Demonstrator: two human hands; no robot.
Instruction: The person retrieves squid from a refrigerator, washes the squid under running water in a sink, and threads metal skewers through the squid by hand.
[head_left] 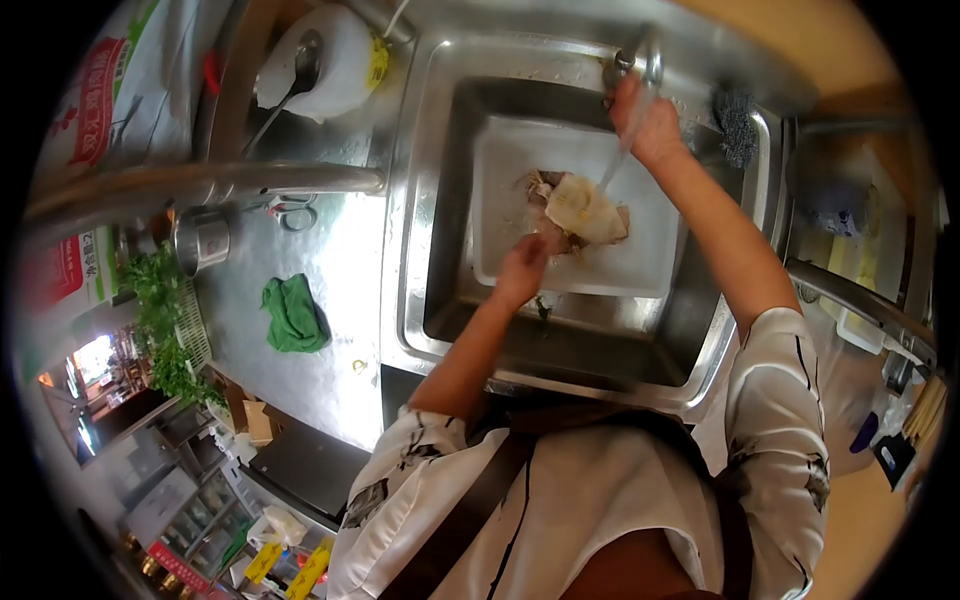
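In the steel sink sits a white plastic tub. Inside it lies a piece of raw meat, with a pale, sheet-like top and brownish-red edges. My left hand reaches into the tub, its fingers closed at the near left edge of the meat; the fingertips are partly hidden. Up at the back of the sink, my right hand is closed at the tap handle. Beside it, the tap lets a stream of water fall onto the meat.
A dark scouring pad rests at the sink's back right corner. Left of the sink, a green cloth, scissors and a metal cup are on the steel counter. Behind the rail, a ladle lies over a white container.
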